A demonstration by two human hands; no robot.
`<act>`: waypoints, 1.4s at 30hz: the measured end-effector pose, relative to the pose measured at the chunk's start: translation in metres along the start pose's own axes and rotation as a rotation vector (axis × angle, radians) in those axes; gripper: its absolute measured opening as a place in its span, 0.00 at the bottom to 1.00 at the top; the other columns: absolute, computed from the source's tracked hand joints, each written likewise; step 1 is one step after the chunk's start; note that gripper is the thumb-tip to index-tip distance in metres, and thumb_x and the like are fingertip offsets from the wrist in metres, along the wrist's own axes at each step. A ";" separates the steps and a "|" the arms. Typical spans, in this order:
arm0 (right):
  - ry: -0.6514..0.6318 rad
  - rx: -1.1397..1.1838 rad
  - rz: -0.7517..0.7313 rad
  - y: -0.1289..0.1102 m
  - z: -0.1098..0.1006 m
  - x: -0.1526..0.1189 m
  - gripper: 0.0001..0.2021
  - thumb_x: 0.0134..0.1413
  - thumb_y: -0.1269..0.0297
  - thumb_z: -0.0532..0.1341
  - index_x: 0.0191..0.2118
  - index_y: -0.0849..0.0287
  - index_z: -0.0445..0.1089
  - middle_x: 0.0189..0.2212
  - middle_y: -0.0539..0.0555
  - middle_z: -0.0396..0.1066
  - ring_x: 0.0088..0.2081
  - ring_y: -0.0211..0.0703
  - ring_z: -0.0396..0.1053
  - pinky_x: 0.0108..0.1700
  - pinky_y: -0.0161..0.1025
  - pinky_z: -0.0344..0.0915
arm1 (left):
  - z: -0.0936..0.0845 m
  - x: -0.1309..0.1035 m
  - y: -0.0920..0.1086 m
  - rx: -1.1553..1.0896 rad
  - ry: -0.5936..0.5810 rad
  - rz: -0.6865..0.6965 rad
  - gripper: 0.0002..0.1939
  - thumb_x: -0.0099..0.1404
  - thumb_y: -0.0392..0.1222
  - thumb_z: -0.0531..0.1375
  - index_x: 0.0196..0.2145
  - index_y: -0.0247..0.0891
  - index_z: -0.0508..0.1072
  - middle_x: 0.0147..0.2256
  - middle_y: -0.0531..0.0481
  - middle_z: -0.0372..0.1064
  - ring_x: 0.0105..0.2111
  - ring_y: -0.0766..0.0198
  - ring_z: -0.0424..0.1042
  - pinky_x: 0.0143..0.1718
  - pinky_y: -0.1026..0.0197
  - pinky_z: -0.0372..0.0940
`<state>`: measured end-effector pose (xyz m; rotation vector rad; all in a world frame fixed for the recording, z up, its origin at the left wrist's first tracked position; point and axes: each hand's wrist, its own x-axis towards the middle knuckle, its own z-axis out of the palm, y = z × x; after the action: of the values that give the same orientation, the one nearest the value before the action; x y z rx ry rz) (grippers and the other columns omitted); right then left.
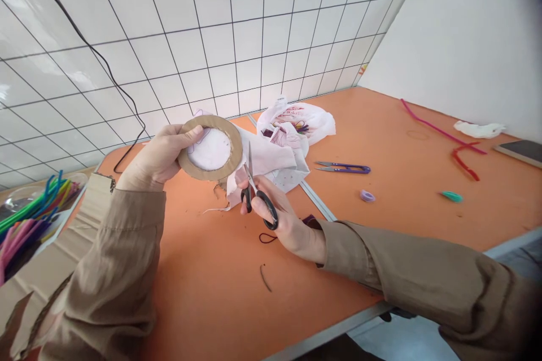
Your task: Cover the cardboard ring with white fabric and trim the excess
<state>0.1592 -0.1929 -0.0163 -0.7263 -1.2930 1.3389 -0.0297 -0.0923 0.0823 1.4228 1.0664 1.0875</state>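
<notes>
My left hand point(171, 149) grips a round cardboard ring point(232, 153) by its left side, thumb on the front face. Pale pinkish-white cloth point(271, 153) lies behind the ring, shows through its middle and spreads out to the right. In my right hand point(288, 217) is a pair of scissors point(266, 208) with black handles, fingers through the loops. The blades point up, partly open, at the cloth beside the ring's right edge. A ragged strip of cloth point(235, 189) hangs below the blades.
Purple thread snips point(349, 168), a lilac thread bundle point(367, 196) and a green one point(451, 196) lie to the right. A white plastic bag point(319, 121) sits at the back. Cut cardboard point(42, 271) and colourful pipe cleaners point(29, 220) are at left; a tiled wall point(245, 28) stands behind.
</notes>
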 end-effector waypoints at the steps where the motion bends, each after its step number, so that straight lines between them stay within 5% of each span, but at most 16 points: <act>1: 0.002 -0.004 0.003 0.000 0.000 0.000 0.22 0.52 0.40 0.62 0.39 0.54 0.64 0.32 0.52 0.66 0.34 0.43 0.64 0.41 0.45 0.65 | 0.001 0.000 0.000 0.000 0.003 0.000 0.15 0.50 0.48 0.70 0.28 0.33 0.79 0.27 0.40 0.76 0.38 0.47 0.77 0.37 0.54 0.73; 9: -0.055 0.047 0.076 0.001 0.002 0.006 0.24 0.50 0.39 0.63 0.37 0.56 0.66 0.35 0.52 0.66 0.32 0.40 0.66 0.43 0.45 0.66 | 0.000 -0.001 -0.001 0.012 0.022 0.007 0.16 0.51 0.49 0.70 0.31 0.33 0.79 0.30 0.39 0.77 0.39 0.47 0.76 0.37 0.54 0.73; 18: -0.138 0.101 0.024 0.009 0.003 0.010 0.16 0.54 0.49 0.63 0.37 0.57 0.65 0.37 0.53 0.64 0.34 0.38 0.63 0.45 0.44 0.65 | -0.002 0.000 0.000 0.064 0.001 -0.010 0.18 0.52 0.51 0.69 0.33 0.31 0.79 0.30 0.41 0.77 0.41 0.47 0.76 0.40 0.53 0.72; 24: -0.026 0.017 0.047 0.005 0.004 0.012 0.10 0.53 0.57 0.63 0.38 0.54 0.64 0.32 0.49 0.61 0.34 0.38 0.60 0.40 0.41 0.60 | 0.000 -0.001 0.003 0.083 0.020 -0.007 0.17 0.51 0.51 0.69 0.31 0.32 0.78 0.30 0.41 0.76 0.41 0.46 0.75 0.41 0.52 0.71; 42: 0.084 -0.031 0.018 0.002 0.004 0.015 0.15 0.50 0.52 0.64 0.36 0.54 0.62 0.31 0.48 0.57 0.33 0.38 0.55 0.35 0.38 0.54 | 0.005 -0.003 0.003 0.085 0.075 0.003 0.18 0.52 0.51 0.69 0.34 0.33 0.79 0.29 0.42 0.76 0.40 0.48 0.75 0.38 0.54 0.71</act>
<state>0.1513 -0.1800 -0.0135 -0.8092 -1.2453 1.2915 -0.0256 -0.0960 0.0843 1.4600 1.1764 1.1165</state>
